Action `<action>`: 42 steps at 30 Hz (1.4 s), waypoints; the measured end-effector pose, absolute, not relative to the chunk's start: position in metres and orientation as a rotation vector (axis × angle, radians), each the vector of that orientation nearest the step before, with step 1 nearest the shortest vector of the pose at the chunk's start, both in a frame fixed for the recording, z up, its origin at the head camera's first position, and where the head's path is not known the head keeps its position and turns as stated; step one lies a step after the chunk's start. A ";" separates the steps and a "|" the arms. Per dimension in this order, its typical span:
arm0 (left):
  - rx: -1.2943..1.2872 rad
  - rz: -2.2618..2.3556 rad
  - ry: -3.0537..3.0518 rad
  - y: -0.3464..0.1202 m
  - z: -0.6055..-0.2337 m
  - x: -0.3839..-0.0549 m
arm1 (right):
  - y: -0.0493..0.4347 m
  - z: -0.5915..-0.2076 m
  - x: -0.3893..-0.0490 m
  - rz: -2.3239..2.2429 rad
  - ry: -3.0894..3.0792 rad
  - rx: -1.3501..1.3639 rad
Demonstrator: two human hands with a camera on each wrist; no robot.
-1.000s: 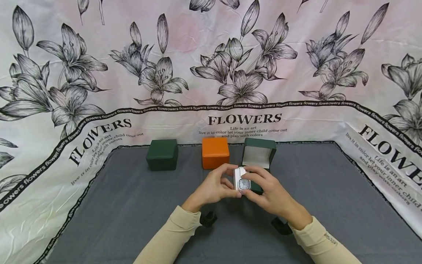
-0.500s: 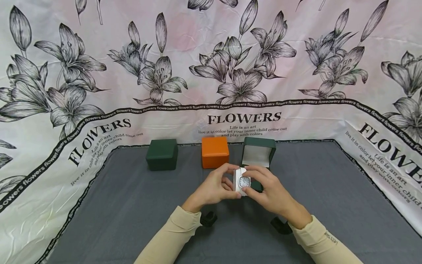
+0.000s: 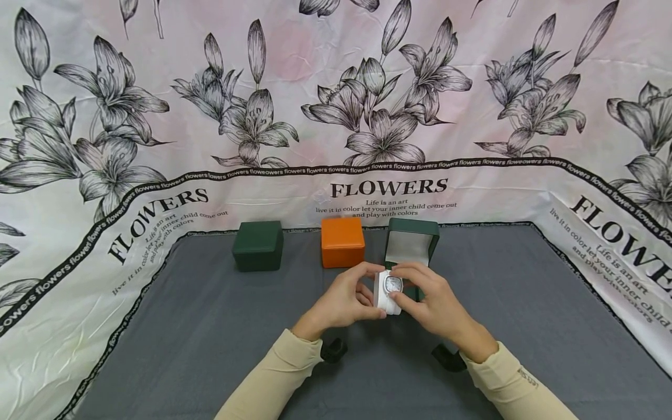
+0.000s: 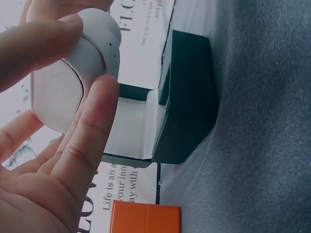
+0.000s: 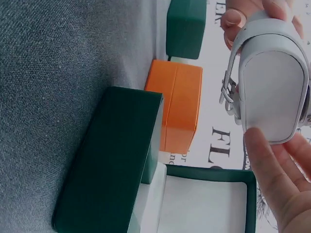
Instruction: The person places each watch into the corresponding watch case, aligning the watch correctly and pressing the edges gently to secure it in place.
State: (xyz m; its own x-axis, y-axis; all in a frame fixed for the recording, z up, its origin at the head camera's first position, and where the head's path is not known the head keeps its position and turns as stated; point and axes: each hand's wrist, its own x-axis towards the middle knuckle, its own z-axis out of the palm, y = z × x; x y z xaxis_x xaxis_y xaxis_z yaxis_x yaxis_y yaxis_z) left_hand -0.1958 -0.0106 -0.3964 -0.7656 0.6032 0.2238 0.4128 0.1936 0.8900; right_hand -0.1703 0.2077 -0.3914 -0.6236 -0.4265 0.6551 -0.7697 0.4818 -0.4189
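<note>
A white wristwatch point(image 3: 392, 284) with a square-looking dial is wrapped round a white watch pillow point(image 5: 272, 92). Both hands hold it above the table. My left hand point(image 3: 343, 297) pinches one end between thumb and fingers; in the left wrist view its fingertips lie on the strap and cushion. On the other side my right hand point(image 3: 433, 303) grips with thumb and fingers near the dial. The strap's buckle point(image 5: 227, 90) shows in the right wrist view. Just behind the hands stands a green watch box point(image 4: 189, 97), lid raised, pale lining showing, its base partly hidden by the right hand.
A closed orange box point(image 3: 343, 242) stands left of the opened one. Farther left is a closed dark green box point(image 3: 258, 246). All stand on a grey cloth point(image 3: 199, 326), with a flower-printed fabric point(image 3: 283, 134) hanging behind.
The watch and pillow have shifted slightly right and down and tilted a little, both hands moving with them. The boxes have stayed where they were.
</note>
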 end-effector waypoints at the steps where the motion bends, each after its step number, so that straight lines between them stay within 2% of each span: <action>1: 0.972 1.628 2.277 -0.011 -0.397 -0.196 | 0.208 -0.391 -0.170 0.978 -2.267 0.991; 8: 0.852 1.690 2.248 -0.013 -0.398 -0.195 | 0.206 -0.390 -0.169 1.013 -2.330 1.009; 30: 0.873 1.768 2.183 -0.009 -0.403 -0.200 | 0.227 -0.390 -0.176 0.890 -2.603 0.963; 37: 0.883 1.623 2.287 0.005 -0.405 -0.208 | 0.237 -0.390 -0.181 0.821 -2.678 0.884; 42: 1.000 1.425 2.469 0.016 -0.402 -0.219 | 0.248 -0.393 -0.187 0.800 -2.697 0.832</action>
